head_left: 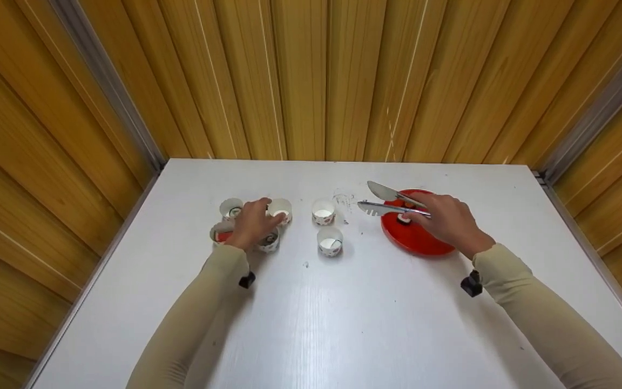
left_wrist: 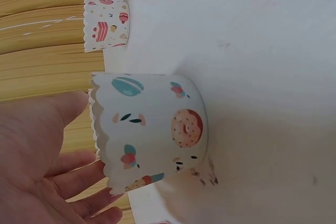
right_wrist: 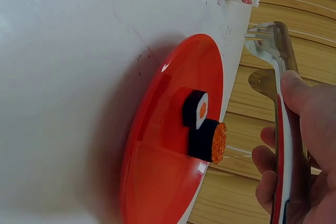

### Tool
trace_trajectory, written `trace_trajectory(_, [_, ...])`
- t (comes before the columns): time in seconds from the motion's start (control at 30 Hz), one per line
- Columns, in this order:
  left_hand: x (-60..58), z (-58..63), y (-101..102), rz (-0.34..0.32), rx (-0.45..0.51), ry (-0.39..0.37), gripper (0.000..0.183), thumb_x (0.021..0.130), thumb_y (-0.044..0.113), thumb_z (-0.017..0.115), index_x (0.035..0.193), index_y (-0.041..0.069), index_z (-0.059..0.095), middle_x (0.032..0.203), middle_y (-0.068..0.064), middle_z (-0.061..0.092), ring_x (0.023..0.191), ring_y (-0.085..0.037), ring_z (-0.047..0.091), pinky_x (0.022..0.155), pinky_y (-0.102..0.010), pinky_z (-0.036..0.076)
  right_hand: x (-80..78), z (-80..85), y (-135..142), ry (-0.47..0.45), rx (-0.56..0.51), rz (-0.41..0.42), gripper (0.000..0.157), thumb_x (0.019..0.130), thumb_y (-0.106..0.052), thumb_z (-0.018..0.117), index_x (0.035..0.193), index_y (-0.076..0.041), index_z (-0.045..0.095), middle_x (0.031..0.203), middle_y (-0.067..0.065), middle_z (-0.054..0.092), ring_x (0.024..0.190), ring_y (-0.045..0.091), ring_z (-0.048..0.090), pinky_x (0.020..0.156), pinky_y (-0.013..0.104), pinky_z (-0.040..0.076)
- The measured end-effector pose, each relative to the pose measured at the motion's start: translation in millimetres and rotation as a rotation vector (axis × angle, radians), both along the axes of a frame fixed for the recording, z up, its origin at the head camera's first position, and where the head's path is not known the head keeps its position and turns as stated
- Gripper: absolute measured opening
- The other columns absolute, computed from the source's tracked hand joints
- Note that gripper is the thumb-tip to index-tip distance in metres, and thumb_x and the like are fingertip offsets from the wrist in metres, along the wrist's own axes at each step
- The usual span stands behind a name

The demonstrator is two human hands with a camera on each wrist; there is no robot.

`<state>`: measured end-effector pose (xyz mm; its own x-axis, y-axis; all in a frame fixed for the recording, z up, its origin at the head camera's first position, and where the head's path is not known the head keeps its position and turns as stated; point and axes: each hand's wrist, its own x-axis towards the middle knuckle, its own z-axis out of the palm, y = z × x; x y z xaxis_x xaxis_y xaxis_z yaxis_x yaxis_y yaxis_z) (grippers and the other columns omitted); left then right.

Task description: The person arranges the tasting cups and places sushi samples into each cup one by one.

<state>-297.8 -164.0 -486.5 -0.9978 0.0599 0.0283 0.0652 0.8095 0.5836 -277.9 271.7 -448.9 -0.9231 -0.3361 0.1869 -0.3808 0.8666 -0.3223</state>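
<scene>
My left hand (head_left: 254, 221) reaches over paper baking cups, its fingers spread loosely beside the rim of a back cup (head_left: 284, 208). Its fingertips are partly hidden in the left wrist view, behind a near cup (left_wrist: 152, 129) with a doughnut print. My right hand (head_left: 447, 220) grips metal serving tongs (head_left: 394, 209), one arm fork-tipped, the other broad and flat. Their tips stand apart above the far left side of a red plate (head_left: 424, 246). On the plate lie a small sushi roll (right_wrist: 195, 108) and a roe-topped sushi piece (right_wrist: 207, 141).
Two more paper cups, a far one (head_left: 323, 212) and a near one (head_left: 330, 241), stand mid-table. Around my left hand, a cup (head_left: 230, 209) and another with something red inside (head_left: 221, 233) stand close together. Wood-patterned walls (head_left: 311, 81) border the white table (head_left: 311, 324).
</scene>
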Motion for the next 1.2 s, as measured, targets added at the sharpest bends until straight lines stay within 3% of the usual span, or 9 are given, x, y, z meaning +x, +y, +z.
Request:
trace_trajectory(0.27, [0.5,-1.0,-1,-0.025,-0.017,0.044,0.054,0.097,0.033,0.073,0.135,-0.003,0.062,0.123,-0.019,0.070,0.107,-0.030,0.067,0.095,-0.047,0.053,8.4,-4.0,16,-0.008,0.055,-0.038,0.054,0.091,-0.030,0.080,0.139,-0.013,0.063,0.119,0.017,0.073,0.097,0.038,0.068,0.075,0.054,0.060])
trace_trajectory(0.5, [1.0,-1.6,0,0.001,0.000,0.010,0.055,0.097,0.034,0.074,0.136,-0.002,0.061,0.124,-0.019,0.069,0.111,-0.032,0.065,0.099,-0.048,0.051,14.2,-9.4,32,-0.015,0.078,-0.071,0.057,0.089,-0.027,0.083,0.140,-0.009,0.063,0.116,0.020,0.073,0.095,0.040,0.068,0.073,0.051,0.061])
trace_trajectory(0.77, [0.2,-3.0,-1,0.019,0.020,-0.022,0.052,0.096,0.034,0.074,0.135,0.001,0.063,0.123,-0.017,0.069,0.107,-0.029,0.064,0.099,-0.048,0.051,20.0,-14.5,46,-0.041,0.100,-0.081,0.061,0.091,-0.029,0.081,0.143,-0.006,0.060,0.112,0.023,0.073,0.089,0.036,0.067,0.062,0.039,0.057])
trace_trajectory(1.2, [-0.8,-1.7,-2,-0.007,-0.005,0.013,0.055,0.096,0.034,0.074,0.136,-0.002,0.062,0.123,-0.020,0.069,0.109,-0.031,0.066,0.096,-0.048,0.052,26.5,-18.3,64,-0.019,0.124,-0.093,0.057,0.093,-0.029,0.077,0.143,-0.005,0.060,0.122,0.026,0.069,0.102,0.046,0.067,0.074,0.059,0.056])
